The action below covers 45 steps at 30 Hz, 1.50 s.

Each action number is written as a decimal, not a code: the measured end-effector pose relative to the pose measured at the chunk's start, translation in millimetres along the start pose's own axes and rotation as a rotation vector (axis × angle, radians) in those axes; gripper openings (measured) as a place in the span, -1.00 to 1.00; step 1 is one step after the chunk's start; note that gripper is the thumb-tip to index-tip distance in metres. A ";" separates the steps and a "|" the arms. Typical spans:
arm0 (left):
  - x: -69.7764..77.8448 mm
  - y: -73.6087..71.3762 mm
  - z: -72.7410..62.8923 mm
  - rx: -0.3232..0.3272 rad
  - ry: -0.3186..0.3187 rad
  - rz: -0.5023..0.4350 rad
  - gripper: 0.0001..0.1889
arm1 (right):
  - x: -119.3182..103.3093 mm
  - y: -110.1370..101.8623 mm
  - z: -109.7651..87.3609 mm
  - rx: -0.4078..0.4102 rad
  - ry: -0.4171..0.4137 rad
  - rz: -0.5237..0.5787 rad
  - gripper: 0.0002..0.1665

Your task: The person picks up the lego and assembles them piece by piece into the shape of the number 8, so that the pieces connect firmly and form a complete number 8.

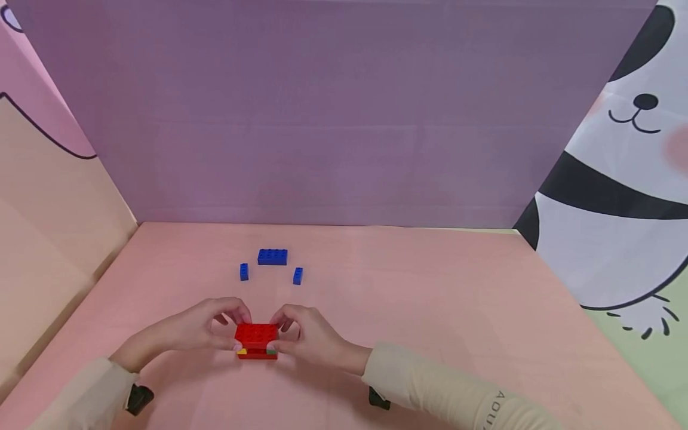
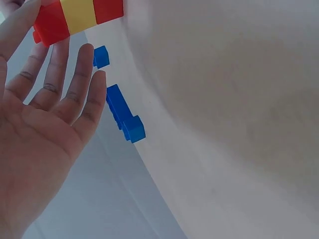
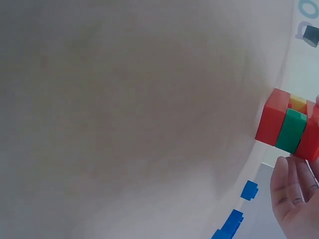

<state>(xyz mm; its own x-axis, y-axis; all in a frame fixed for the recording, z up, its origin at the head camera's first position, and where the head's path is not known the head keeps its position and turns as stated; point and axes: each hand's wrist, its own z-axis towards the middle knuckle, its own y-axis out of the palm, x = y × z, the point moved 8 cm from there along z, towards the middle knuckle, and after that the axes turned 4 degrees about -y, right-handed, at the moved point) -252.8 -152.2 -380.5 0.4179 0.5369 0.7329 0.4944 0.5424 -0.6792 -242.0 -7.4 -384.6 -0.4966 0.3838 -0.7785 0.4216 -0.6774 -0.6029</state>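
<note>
And both hands (image 1: 204,328) (image 1: 314,335) pinch one stack (image 1: 257,337), two red bricks (image 3: 272,117) (image 3: 309,137) sandwiching one yellow brick (image 2: 79,15), one green brick (image 3: 290,131), three blue bricks (image 1: 272,257) (image 1: 244,272) (image 1: 298,276) beyond

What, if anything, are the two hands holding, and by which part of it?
The left hand and right hand hold the upper red brick by its left and right ends.

Red rectangular plastic brick (image 1: 257,332): looking smooth, glossy. Large blue rectangular plastic brick (image 1: 272,257): looking smooth. Flat pink tabletop (image 1: 430,310): appearing matt.
</note>
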 end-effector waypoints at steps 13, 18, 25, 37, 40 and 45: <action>2.0 -10.9 -1.0 -0.024 -0.026 0.062 -0.65 | -0.3 -1.7 2.5 -0.007 0.004 -0.060 -0.68; 1.8 -25.6 0.5 0.029 -0.027 0.093 -0.61 | 0.5 -1.4 2.7 -0.010 0.011 -0.062 -0.67; 1.9 -49.5 7.5 0.121 -0.048 0.137 -0.63 | 1.5 -0.7 2.9 -0.017 0.030 -0.067 -0.67; -14.7 -81.8 26.5 0.304 -0.038 0.126 -0.62 | 3.4 -0.1 2.3 -0.026 0.036 -0.074 -0.66; -19.5 -87.5 31.8 0.340 -0.047 0.110 -0.60 | 3.6 -0.7 2.4 -0.023 0.035 -0.075 -0.66; -28.8 -93.1 39.4 0.367 -0.063 0.098 -0.56 | 2.5 -1.5 2.4 -0.022 0.034 -0.085 -0.65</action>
<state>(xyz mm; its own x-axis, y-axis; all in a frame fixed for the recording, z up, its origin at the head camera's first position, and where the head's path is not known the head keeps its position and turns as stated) -340.9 -192.7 -340.0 0.3962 0.6302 0.6677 0.1439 0.6756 -0.7231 -245.7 -7.0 -385.3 -0.5052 0.4606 -0.7298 0.3959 -0.6278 -0.6702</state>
